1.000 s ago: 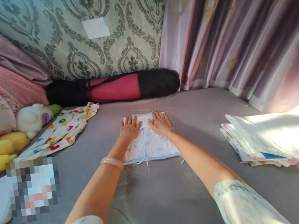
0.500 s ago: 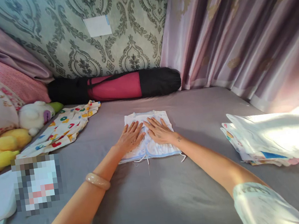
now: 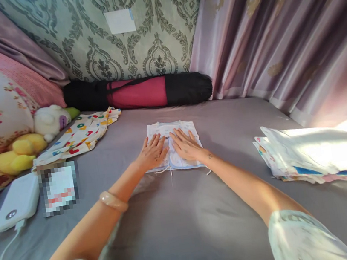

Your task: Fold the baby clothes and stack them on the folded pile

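A small white baby shirt (image 3: pixel 170 127) with pale blue trim lies flat and folded on the grey bed sheet (image 3: pixel 186 218). White tie strings stick out from its near edge. My left hand (image 3: pixel 153 151) rests flat on the left half of the shirt, palm down, fingers stretched out. On the right half, my right hand (image 3: pixel 186 144) presses down the same way with its fingers spread. Neither hand grips the cloth. The part of the shirt under both palms is hidden.
Folded clothes (image 3: pixel 318 148) are stacked at the right. Leftward lie a patterned garment (image 3: pixel 80 134), plush toys (image 3: pixel 18 154), a white power bank (image 3: pixel 15 201) with a cable and a blurred-out item (image 3: pixel 59 189). A black and red rolled bag (image 3: pixel 138 94) lies along the wall.
The view has tilted down and turned slightly left, bringing more of the power bank into sight. Both hands stay flat on the shirt, the right one slightly nearer its middle.
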`<state>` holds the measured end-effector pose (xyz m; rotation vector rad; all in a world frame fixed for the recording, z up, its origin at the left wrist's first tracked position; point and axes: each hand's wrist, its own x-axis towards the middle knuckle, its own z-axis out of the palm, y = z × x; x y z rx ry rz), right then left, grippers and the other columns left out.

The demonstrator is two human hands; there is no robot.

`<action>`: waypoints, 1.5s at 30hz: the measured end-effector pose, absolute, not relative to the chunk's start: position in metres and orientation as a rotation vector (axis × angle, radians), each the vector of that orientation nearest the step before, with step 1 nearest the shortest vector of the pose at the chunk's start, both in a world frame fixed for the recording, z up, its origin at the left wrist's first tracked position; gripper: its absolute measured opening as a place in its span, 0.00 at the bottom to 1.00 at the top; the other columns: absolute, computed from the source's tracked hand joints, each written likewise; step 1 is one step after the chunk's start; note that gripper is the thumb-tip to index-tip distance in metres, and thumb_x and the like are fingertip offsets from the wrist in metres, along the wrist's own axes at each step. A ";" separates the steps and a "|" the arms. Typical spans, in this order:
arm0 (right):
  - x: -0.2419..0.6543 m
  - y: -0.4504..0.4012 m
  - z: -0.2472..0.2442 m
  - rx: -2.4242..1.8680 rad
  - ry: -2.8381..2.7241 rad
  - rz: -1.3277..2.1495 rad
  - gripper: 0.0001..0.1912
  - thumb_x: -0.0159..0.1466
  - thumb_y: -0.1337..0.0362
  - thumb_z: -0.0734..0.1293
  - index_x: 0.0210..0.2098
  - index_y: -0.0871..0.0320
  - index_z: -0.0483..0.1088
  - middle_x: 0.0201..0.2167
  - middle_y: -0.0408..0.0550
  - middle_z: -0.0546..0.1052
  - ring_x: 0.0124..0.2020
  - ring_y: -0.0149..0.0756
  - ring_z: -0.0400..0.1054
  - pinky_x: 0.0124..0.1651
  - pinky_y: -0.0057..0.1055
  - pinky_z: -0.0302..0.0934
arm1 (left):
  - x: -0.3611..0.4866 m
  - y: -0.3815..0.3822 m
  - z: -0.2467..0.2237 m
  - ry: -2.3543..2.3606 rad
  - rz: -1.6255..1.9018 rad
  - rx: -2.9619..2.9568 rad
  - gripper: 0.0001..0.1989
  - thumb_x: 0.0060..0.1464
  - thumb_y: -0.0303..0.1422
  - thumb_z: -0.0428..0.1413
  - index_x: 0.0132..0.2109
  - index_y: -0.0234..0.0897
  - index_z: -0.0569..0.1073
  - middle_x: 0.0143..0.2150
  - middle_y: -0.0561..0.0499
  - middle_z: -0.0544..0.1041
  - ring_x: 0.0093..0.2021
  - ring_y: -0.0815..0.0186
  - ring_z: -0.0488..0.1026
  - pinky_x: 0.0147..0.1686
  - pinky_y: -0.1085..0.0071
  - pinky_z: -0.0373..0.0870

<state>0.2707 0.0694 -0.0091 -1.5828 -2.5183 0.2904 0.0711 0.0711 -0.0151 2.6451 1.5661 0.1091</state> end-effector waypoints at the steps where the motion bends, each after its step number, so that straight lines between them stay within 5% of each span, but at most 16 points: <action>1: 0.269 0.062 -0.008 -1.558 -2.532 0.288 0.31 0.71 0.57 0.47 0.71 0.59 0.44 0.73 0.52 0.41 0.73 0.43 0.32 0.70 0.53 0.27 | 0.070 0.062 -0.015 1.566 0.128 2.661 0.31 0.67 0.45 0.34 0.71 0.35 0.51 0.72 0.40 0.51 0.72 0.54 0.44 0.68 0.49 0.40; 20: 0.271 0.038 -0.005 -1.468 -2.576 0.555 0.32 0.72 0.54 0.45 0.72 0.58 0.42 0.73 0.50 0.41 0.73 0.40 0.32 0.71 0.49 0.30 | 0.055 0.038 -0.019 1.511 0.133 2.548 0.32 0.67 0.47 0.32 0.71 0.38 0.49 0.73 0.43 0.49 0.72 0.56 0.44 0.68 0.51 0.43; 40: 0.326 0.009 -0.017 -1.562 -2.573 0.391 0.30 0.72 0.54 0.47 0.70 0.55 0.49 0.72 0.48 0.47 0.72 0.42 0.35 0.71 0.49 0.31 | 0.019 0.020 -0.025 1.451 0.114 2.615 0.33 0.66 0.50 0.33 0.71 0.40 0.52 0.73 0.45 0.50 0.72 0.56 0.44 0.68 0.51 0.44; 45: 0.340 0.001 -0.004 -1.471 -2.498 0.547 0.35 0.69 0.48 0.55 0.70 0.57 0.48 0.72 0.52 0.48 0.72 0.41 0.39 0.70 0.43 0.40 | 0.008 0.012 -0.009 1.384 0.222 2.616 0.37 0.62 0.56 0.40 0.70 0.40 0.54 0.72 0.43 0.52 0.70 0.55 0.52 0.64 0.57 0.56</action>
